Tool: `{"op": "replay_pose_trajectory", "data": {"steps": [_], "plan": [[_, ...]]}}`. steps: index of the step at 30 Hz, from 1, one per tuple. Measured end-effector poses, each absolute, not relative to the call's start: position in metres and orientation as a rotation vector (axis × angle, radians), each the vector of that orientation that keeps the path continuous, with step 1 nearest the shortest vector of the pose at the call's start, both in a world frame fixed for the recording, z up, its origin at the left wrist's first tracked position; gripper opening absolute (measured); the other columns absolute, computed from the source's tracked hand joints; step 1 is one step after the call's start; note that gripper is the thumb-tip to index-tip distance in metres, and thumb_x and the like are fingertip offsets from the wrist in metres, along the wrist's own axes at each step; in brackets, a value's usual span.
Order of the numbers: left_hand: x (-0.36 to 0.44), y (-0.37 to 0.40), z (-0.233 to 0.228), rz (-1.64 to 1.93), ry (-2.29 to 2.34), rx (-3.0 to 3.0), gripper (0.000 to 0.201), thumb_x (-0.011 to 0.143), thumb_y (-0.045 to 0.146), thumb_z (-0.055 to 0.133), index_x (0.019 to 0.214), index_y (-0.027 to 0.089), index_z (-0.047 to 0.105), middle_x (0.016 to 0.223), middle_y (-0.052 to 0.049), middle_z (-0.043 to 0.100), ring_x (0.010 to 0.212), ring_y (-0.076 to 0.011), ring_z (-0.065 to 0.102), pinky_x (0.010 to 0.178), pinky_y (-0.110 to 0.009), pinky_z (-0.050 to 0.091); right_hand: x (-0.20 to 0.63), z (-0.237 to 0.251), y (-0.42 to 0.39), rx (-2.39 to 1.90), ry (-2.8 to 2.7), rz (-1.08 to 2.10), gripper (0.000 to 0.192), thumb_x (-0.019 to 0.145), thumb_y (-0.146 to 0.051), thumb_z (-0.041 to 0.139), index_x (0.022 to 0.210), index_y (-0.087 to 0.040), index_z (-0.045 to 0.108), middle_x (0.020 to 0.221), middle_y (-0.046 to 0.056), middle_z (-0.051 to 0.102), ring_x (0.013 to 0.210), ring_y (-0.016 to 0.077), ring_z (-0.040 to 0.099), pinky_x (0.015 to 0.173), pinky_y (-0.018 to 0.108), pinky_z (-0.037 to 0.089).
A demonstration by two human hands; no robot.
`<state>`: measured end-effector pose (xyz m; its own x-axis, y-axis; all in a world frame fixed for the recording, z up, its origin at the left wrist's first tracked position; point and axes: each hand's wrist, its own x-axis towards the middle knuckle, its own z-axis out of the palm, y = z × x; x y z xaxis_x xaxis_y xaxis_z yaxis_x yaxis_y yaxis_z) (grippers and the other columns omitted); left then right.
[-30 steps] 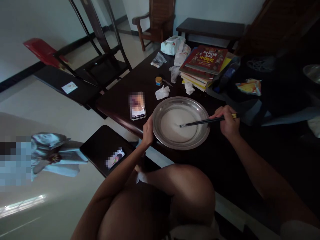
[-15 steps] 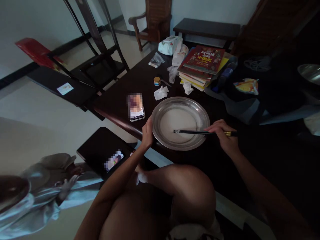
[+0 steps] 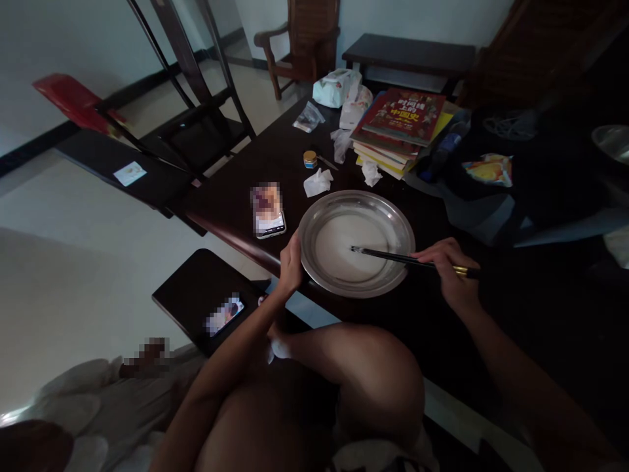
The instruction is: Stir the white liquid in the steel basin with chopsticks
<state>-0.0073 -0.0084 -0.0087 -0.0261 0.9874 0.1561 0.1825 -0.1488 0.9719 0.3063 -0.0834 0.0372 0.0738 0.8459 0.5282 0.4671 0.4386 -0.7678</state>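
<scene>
A round metal basin (image 3: 354, 290) with a wide rim stands near the table edge and holds a whitish liquid (image 3: 334, 239). My left hand (image 3: 290, 267) is closed on the basin's left rim, thumb up along its side. In my right hand (image 3: 453, 270) is a pair of black chopsticks (image 3: 388, 254) with gold bands, held nearly level across the basin's right rim. Their wet tips lie close together near the middle of the liquid. Whether the tips are under the surface is hard to make out.
Crumpled tissues (image 3: 318, 183), a phone (image 3: 268, 210) and a small jar (image 3: 310, 159) lie around the basin on the dark table (image 3: 236, 177). Behind it is a stack of books (image 3: 403, 118). Left and below, another person (image 3: 118, 406) is beside a stool (image 3: 189, 288) bearing a second phone.
The chopsticks and my right hand have shifted right, the tips moving slightly up and right within the liquid. My left hand stays on the rim. The other person has changed posture.
</scene>
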Motion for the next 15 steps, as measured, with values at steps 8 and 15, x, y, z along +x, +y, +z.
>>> {"op": "replay_pose_trajectory", "data": {"steps": [8,15], "plan": [[-0.0069,-0.0101,-0.0061,1.255,1.294,1.446,0.079,0.096,0.077,0.035,0.133,0.016,0.069,0.14,-0.012,0.068,0.139,-0.0312,0.056,0.123,-0.045,0.038,0.3071,0.035,-0.0829,-1.188,-1.645,0.421,0.026,0.099,-0.038,0.058,0.083,-0.034,0.077,0.084,-0.001,0.081,0.081,0.0241,0.066,0.075,0.046,0.052],[-0.006,-0.0106,-0.0044,1.261,1.294,1.468,0.081,0.095,0.079,0.034,0.132,0.016,0.069,0.139,-0.012,0.069,0.138,-0.0312,0.058,0.122,-0.045,0.04,0.3048,0.0371,-0.0823,-1.125,-1.707,0.433,0.027,0.1,-0.039,0.057,0.082,-0.034,0.077,0.083,-0.001,0.081,0.078,0.024,0.067,0.074,0.046,0.051]]}}
